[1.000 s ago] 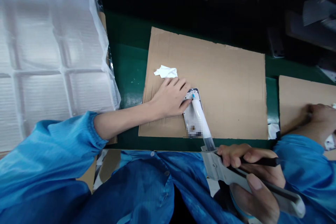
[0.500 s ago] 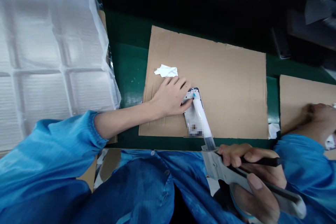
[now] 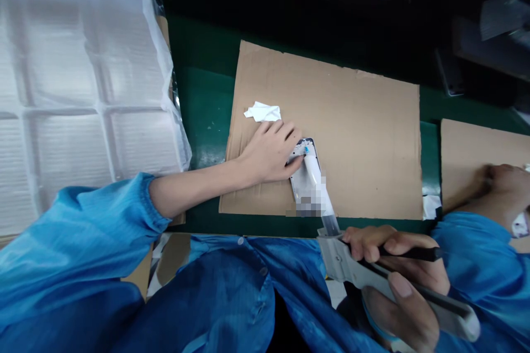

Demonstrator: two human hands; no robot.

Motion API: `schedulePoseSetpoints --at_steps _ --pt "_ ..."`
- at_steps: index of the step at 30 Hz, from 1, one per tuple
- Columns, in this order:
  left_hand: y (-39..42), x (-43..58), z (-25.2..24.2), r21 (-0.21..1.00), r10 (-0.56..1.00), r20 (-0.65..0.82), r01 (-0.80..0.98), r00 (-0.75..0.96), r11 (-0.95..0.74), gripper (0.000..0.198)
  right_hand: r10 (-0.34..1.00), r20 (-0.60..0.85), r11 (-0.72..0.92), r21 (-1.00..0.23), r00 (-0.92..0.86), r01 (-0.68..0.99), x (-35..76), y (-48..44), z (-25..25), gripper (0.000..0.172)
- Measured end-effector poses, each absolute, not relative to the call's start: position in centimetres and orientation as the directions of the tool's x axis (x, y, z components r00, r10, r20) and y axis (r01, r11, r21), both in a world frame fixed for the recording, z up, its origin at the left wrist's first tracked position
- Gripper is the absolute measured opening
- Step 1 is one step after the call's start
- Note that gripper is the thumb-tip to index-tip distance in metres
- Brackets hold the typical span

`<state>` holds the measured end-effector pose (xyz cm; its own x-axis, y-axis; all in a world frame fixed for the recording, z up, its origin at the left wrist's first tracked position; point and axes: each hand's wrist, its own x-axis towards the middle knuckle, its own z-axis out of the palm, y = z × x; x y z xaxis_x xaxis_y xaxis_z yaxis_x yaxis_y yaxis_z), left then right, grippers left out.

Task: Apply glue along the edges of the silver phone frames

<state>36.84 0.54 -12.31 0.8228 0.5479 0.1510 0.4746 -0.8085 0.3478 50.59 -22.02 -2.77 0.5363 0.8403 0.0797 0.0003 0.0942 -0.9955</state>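
1. Near the front edge of the cardboard sheet (image 3: 331,121) I see the phone frame (image 3: 301,176) lying flat, its lower part blurred out, so I cannot read what is there.
2. My left hand (image 3: 269,151) rests on the frame's left edge, fingers loosely spread, pinning it down.
3. My right hand (image 3: 397,281) is closed around the dispensing gun (image 3: 360,273); its white syringe (image 3: 317,179) lies over the frame, tip near the frame's far end, perhaps touching.
4. A crumpled white wipe (image 3: 262,112) sits just beyond my left hand.
5. Green bench (image 3: 202,116) under the cardboard; plastic-wrapped white trays (image 3: 78,83) at left; dark, indistinct background; another person's hand (image 3: 503,187) cut off at right.
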Motion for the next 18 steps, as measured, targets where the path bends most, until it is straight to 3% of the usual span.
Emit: schedulePoseSetpoints --at_steps 11,18 --pt "0.48 36.80 -12.24 0.336 0.543 0.138 0.477 0.828 -0.812 0.032 0.839 0.077 0.086 -0.996 0.539 0.010 50.53 -22.00 -2.89 0.023" --pt "0.40 36.87 -12.65 0.300 0.544 0.182 0.481 0.819 -0.824 0.032 0.804 -0.023 -0.049 -0.998 0.594 0.027 50.24 -21.89 -2.18 0.032"
